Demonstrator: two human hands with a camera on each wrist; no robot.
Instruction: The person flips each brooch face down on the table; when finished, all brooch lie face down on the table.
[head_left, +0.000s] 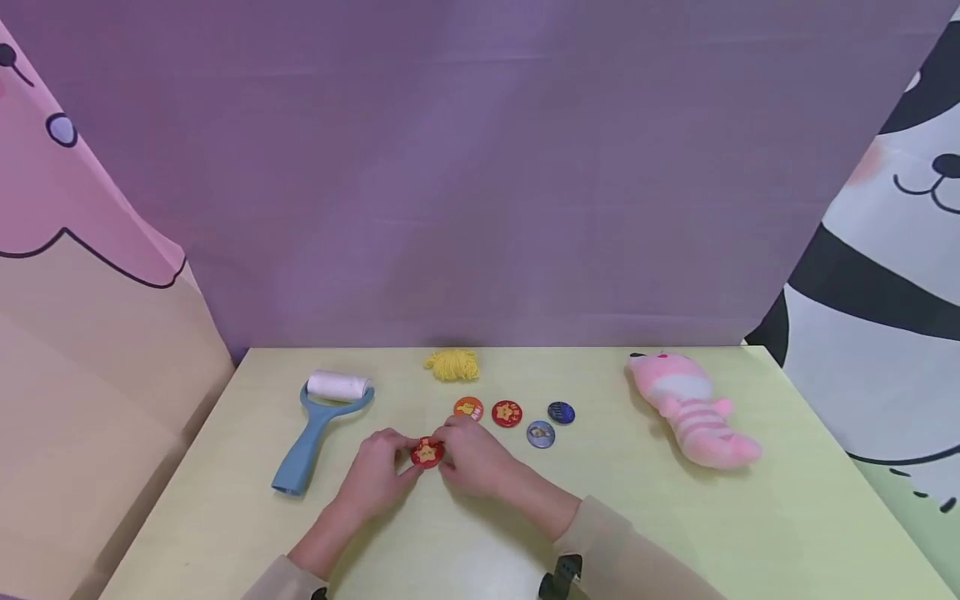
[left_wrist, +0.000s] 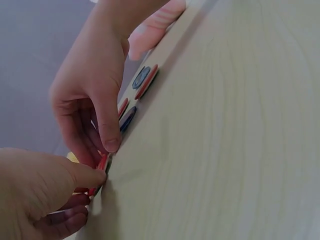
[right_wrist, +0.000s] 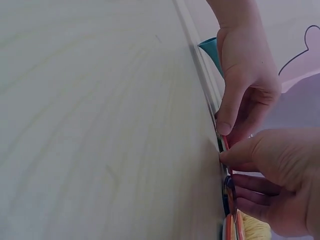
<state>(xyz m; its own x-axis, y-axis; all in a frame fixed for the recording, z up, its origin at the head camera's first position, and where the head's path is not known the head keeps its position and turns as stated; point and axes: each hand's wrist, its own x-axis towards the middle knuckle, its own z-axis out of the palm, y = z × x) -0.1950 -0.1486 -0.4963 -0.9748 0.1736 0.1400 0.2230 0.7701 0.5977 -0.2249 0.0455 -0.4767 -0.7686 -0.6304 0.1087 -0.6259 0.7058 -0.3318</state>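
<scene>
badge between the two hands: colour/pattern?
The badge is red with a yellow star-like figure; shows best in the head view.

Head view: moderately bright, diffuse light; pale glare on the counter between the forearms. Soft-edged shadows beside both forearms and at the left of the plush toy. Purple backdrop unevenly shaded, faint lighter patches. Lettering on red badge too small to read. Wrist views: dimmer, greyer, low contrast, fine detail soft. Left wrist: blurred shadow on counter beside the fingers.
</scene>
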